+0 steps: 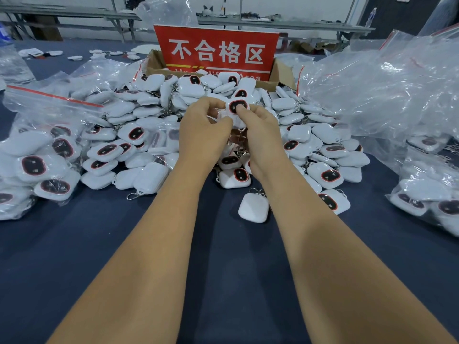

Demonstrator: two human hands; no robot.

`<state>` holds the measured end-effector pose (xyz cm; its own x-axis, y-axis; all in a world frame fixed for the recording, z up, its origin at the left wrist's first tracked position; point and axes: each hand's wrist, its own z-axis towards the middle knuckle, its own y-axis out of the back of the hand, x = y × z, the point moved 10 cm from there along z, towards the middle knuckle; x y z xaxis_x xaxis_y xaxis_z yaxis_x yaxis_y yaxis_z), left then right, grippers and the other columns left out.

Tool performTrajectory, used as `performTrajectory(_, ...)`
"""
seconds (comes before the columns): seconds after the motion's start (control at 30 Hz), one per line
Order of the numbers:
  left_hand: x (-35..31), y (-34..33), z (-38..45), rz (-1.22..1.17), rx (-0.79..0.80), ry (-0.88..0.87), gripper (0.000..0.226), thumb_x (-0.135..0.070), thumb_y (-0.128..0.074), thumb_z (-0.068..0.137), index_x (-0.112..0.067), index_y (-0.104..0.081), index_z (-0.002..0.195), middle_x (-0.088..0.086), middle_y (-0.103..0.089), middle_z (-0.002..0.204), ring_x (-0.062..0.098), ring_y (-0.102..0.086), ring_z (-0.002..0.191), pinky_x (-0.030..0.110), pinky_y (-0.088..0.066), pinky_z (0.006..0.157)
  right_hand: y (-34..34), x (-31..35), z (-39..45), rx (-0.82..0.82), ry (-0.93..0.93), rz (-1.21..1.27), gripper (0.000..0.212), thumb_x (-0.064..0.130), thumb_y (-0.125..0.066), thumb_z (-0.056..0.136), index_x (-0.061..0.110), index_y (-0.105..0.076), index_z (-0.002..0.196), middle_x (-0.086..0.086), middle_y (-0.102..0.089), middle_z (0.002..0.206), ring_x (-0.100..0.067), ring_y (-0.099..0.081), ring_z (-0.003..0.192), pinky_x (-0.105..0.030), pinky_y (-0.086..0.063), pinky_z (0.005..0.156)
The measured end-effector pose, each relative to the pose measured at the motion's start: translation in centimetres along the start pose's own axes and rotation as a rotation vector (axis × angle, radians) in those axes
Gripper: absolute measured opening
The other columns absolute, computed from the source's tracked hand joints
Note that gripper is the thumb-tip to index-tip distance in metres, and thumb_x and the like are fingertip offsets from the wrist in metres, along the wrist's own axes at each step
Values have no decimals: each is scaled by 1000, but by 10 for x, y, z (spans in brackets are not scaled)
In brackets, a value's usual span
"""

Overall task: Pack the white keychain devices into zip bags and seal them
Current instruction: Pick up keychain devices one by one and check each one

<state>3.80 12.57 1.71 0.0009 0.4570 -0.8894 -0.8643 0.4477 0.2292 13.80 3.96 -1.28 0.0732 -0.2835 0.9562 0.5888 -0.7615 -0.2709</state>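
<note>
Bagging step: left hand [202, 125] and right hand [258, 127] pinch one device [237, 108] in a bag [223, 115]; sealing likely next.

Work surface: table [223, 256] covered in dark navy cloth, running from the near edge to mid-room. Far side: long grey metal-framed benches [285, 23] with thin legs, small clutter on top too blurred to identify, set against a pale wall [82, 2]. Centre: a red sign [216, 52] with white characters, standing in a brown cardboard box [155, 63]; lighting even and cool.
</note>
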Motion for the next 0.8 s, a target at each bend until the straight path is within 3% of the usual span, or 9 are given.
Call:
performTrajectory(0.1, -4, 2, 1, 79, -20, -47, 24, -10, -63, 82, -25, -61, 100, -11, -56, 85, 3, -52, 68, 20, -45, 68, 6, 6, 0, -65, 29, 25, 10, 12, -64, 92, 15, -65, 83, -6, -67, 82, -21, -62, 80, -40, -53, 80)
performTrajectory(0.17, -5, 7, 2, 132, -59, -60, 26, -6, -61, 82, -23, -61, 101, -6, -59, 89, 7, -53, 71, 23, -46, 70, 9, 13, -1, -96, 81, -10, 17, 11, -65, 91, 20, -64, 77, -1, -63, 79, -15, -58, 79, -33, -49, 79)
performTrajectory(0.27, -8, 14, 2, 280, -114, -82, 29, -8, -57, 86, -17, -62, 113, 4, -64, 102, 17, -58, 88, 30, -47, 80, 18, 23, -4, -166, 130, -41, 13, 16, -67, 91, 20, -62, 79, 3, -57, 74, -4, -50, 58, -13, -43, 58)
performTrajectory(0.33, -12, 18, 2, 443, -142, -104, 32, -14, -54, 89, -14, -62, 120, 6, -66, 109, 22, -58, 101, 32, -44, 81, 24, 22, -4, -210, 111, -4, 14, 16, -65, 92, 18, -58, 80, 1, -56, 72, -6, -48, 51, -15, -41, 49)
performTrajectory(0.43, -12, 26, 2, 552, -181, -81, 25, -20, -50, 91, -14, -66, 109, 5, -68, 101, 27, -59, 99, 35, -44, 71, 18, 18, -3, -155, 52, 136, 11, 7, -58, 95, 13, -52, 87, -13, -64, 87, -18, -63, 61, -21, -48, 51)
performTrajectory(0.53, -5, 33, 1, 504, -207, -9, 15, -22, -48, 94, -17, -62, 94, -1, -64, 90, 21, -55, 85, 29, -35, 60, 9, 17, -4, -95, 41, 186, 12, 1, -55, 94, 11, -50, 93, -16, -67, 95, -21, -69, 69, -24, -55, 58)
performTrajectory(0.7, -9, 38, -1, 248, -256, -26, 10, -24, -51, 95, -22, -59, 89, -13, -54, 69, 4, -51, 67, 15, -34, 56, 8, 17, -4, -98, 113, -92, 19, 10, -65, 91, 20, -50, 96, 8, -61, 66, -11, -57, 67, -25, -49, 67)
performTrajectory(0.8, -19, 40, -4, 169, -291, -112, 11, -21, -53, 93, -21, -62, 87, -15, -54, 68, -2, -51, 65, 9, -35, 59, 2, 20, -5, -55, 179, -311, 14, 19, -70, 90, 22, -58, 96, 3, -67, 83, -7, -59, 75, -21, -49, 73)
